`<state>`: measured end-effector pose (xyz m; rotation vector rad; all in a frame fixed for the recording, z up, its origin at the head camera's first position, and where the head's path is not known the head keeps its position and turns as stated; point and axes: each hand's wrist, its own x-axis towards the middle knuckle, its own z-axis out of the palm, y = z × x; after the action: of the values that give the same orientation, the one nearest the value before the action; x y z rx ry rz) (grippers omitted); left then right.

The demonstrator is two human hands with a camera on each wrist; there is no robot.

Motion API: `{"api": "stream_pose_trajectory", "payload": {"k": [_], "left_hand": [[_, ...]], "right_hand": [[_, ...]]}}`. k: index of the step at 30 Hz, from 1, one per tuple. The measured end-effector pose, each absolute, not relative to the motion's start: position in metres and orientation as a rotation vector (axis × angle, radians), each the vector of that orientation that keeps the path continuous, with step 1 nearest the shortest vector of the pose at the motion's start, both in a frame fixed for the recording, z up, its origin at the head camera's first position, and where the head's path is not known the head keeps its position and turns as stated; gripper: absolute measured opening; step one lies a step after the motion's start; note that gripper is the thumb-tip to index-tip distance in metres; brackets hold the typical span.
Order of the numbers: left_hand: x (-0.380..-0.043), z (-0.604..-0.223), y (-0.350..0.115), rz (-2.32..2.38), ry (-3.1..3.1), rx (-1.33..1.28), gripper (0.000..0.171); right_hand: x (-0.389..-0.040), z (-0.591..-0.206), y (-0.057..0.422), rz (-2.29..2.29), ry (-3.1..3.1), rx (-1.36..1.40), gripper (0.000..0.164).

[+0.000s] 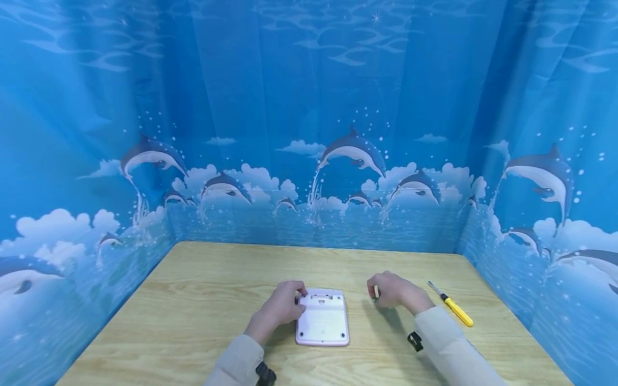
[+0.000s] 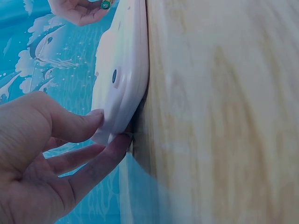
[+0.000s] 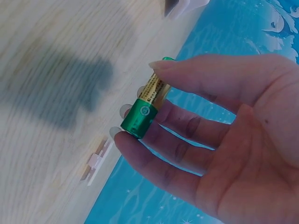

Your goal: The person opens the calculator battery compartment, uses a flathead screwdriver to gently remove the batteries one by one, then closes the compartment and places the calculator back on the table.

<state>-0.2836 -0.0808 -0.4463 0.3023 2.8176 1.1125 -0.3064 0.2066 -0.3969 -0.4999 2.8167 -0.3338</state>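
Note:
A white calculator lies face down on the table, its battery compartment uncovered near the far edge. My left hand grips its left edge near the far corner; in the left wrist view the thumb presses on the back and fingertips reach the side. To the right of the calculator, my right hand is raised above the table and pinches a green and gold battery between thumb and fingers. In the left wrist view the battery's green end shows past the calculator.
A screwdriver with a yellow and black handle lies right of my right hand. A small pale piece lies on the table in the right wrist view. Blue dolphin-print curtains stand around the wooden table.

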Motion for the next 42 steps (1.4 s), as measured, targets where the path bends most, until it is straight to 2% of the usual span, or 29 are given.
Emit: {"api": "stream_pose_trajectory", "payload": {"k": [23, 42], "left_hand": [[-0.283, -0.444, -0.081, 1.116, 2.814, 0.32, 0.02], [-0.285, -0.448, -0.081, 1.104, 2.822, 0.304, 0.02]], "right_hand": [[-0.307, -0.392, 0.224, -0.327, 2.812, -0.475, 0.029], [-0.307, -0.394, 0.237, -0.332, 2.818, -0.468, 0.024]]}}
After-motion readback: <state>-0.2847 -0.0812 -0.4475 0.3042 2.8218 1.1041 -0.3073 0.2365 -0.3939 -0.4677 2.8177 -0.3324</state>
